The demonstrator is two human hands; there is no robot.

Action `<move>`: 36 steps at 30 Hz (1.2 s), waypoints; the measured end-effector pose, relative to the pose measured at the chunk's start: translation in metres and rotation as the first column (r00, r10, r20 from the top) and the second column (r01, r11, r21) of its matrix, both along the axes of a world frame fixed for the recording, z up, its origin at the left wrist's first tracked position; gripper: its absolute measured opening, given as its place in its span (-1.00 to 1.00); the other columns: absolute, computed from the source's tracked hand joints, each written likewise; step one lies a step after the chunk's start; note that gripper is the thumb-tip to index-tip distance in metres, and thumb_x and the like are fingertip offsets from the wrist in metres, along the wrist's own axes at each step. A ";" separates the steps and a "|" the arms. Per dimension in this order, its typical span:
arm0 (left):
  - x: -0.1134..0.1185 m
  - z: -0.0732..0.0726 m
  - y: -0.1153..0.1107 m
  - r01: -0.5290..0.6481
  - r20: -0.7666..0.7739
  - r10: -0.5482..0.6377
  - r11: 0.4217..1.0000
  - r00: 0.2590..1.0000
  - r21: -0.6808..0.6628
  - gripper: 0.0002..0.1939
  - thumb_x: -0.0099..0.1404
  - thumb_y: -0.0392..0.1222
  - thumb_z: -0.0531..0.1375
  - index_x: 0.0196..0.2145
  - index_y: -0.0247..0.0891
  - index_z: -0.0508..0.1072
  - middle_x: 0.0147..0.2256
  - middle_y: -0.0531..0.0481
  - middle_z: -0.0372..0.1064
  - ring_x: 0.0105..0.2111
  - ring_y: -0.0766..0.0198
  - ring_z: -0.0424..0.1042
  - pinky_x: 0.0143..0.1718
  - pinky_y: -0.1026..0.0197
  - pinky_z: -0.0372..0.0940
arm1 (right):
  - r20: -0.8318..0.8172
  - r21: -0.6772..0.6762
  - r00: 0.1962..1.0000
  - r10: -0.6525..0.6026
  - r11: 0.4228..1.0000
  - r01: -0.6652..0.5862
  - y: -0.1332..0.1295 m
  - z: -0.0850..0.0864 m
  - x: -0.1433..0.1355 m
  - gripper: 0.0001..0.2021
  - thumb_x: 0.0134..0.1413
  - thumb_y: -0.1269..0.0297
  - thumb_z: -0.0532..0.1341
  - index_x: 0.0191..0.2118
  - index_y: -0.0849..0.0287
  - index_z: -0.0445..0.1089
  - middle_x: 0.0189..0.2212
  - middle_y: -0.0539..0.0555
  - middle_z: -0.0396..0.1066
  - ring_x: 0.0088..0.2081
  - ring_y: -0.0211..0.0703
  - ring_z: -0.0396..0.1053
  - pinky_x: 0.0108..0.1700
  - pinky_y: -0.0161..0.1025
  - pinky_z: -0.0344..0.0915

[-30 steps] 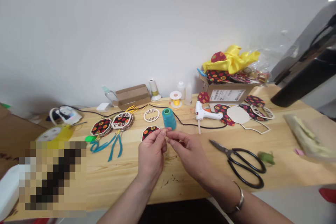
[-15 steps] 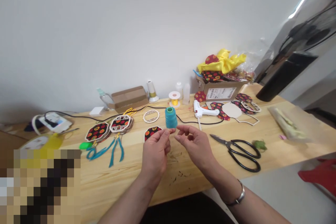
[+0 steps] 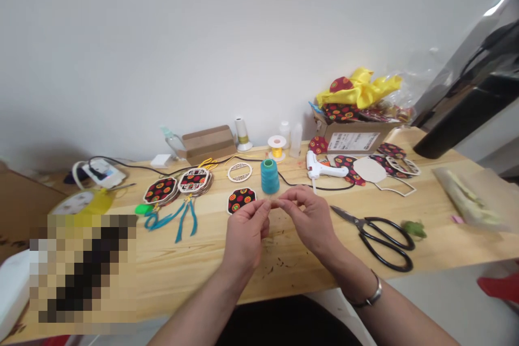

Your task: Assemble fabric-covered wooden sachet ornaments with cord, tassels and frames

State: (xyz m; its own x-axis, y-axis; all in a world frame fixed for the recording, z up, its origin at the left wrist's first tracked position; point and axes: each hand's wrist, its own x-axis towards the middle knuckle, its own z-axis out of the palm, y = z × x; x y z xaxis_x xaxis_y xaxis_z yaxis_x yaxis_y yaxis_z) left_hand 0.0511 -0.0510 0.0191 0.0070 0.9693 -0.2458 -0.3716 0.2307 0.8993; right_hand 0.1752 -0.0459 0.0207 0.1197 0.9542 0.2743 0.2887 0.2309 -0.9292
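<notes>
Over the front middle of the wooden table (image 3: 174, 275), my left hand (image 3: 248, 232) is closed in a pinch, thumb against index finger. My right hand (image 3: 310, 221) pinches too, its fingertips meeting those of the left. Whatever lies between the fingertips is too small to make out. Just behind them stands a cone of teal thread (image 3: 270, 177). A patterned fabric piece with a pale edge (image 3: 241, 201) lies behind my left hand, partly covered by it. To the right of my right hand rest black-handled scissors (image 3: 375, 235).
Stacked patterned pieces (image 3: 160, 192) with teal ribbons (image 3: 182, 219) lie left. A round lattice frame (image 3: 239, 172), yellow thread spool (image 3: 277, 148) and white glue gun (image 3: 324, 167) sit farther back. A cardboard box (image 3: 357, 138) holds fabric; a plastic bag (image 3: 470, 200) lies right.
My right hand's fingertips have come left to meet the left hand's; before, a small gap lay between them. The view has shifted, so the table's things appear moved slightly right.
</notes>
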 end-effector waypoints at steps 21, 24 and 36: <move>-0.012 0.003 0.005 -0.031 0.084 0.037 0.998 0.996 -0.063 -0.74 -0.05 -0.15 0.38 -0.49 -0.42 0.49 -0.50 -0.03 0.40 -0.71 0.63 -0.07 -0.71 0.45 -0.16 | 0.120 -0.063 0.991 -0.054 0.996 0.062 0.001 -0.019 0.026 -0.83 0.07 0.23 0.15 -0.38 0.16 0.45 -0.39 0.07 0.48 -0.30 -0.12 0.37 -0.23 -0.18 0.25; -0.016 0.002 0.004 -0.044 0.086 0.049 0.997 0.995 -0.065 -0.75 -0.06 -0.16 0.38 -0.48 -0.41 0.50 -0.49 -0.03 0.40 -0.70 0.63 -0.06 -0.71 0.45 -0.15 | 0.258 -0.008 0.962 -0.087 0.996 0.093 -0.002 -0.022 0.033 -0.87 0.06 0.27 0.17 -0.44 0.14 0.42 -0.43 0.06 0.45 -0.31 -0.11 0.34 -0.25 -0.17 0.23; -0.022 0.002 0.001 -0.059 0.099 0.062 0.998 0.993 -0.031 -0.79 -0.01 -0.19 0.36 -0.47 -0.41 0.50 -0.47 -0.04 0.44 -0.71 0.63 -0.03 -0.71 0.47 -0.15 | 0.972 -0.017 0.171 0.162 0.772 -0.635 -0.007 -0.004 0.046 -0.91 0.11 0.45 0.17 -0.36 0.16 0.39 -0.36 0.06 0.39 -0.23 -0.08 0.16 -0.26 -0.13 0.04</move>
State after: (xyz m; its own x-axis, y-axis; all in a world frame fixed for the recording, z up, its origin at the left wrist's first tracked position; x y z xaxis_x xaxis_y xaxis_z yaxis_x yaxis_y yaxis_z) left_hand 0.0288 -0.0499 0.0210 -0.0253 0.9614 -0.2740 -0.4737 0.2298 0.8502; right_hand 0.2213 -0.0531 0.0165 -0.7923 0.5875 0.1644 0.6024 0.7960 0.0587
